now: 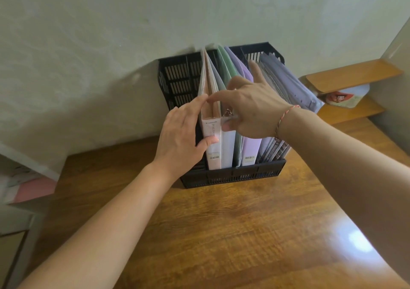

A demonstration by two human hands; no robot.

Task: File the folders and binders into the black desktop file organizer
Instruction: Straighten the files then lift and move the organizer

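Observation:
The black desktop file organizer (pixel 233 175) stands on the wooden desk against the wall. Upright in it are a pink binder (pixel 213 146), a pale blue folder (pixel 228 149), a green folder (pixel 226 64), a lilac folder (pixel 251 149) and a stack of clear document sleeves (pixel 286 82) at the right. My left hand (pixel 184 138) grips the pink binder, thumb on its spine and fingers along its left side. My right hand (pixel 250 111) rests over the folder tops, fingertips at the pink binder's top edge, thumb on the pale blue folder. The organizer's leftmost slot holds nothing.
The wooden desk (pixel 221 233) spreads out in front of the organizer. Small wooden shelves (pixel 350 75) with a round decorated box (pixel 339 98) sit at the right. A low white shelf with pink and white papers (pixel 31 189) lies left of the desk.

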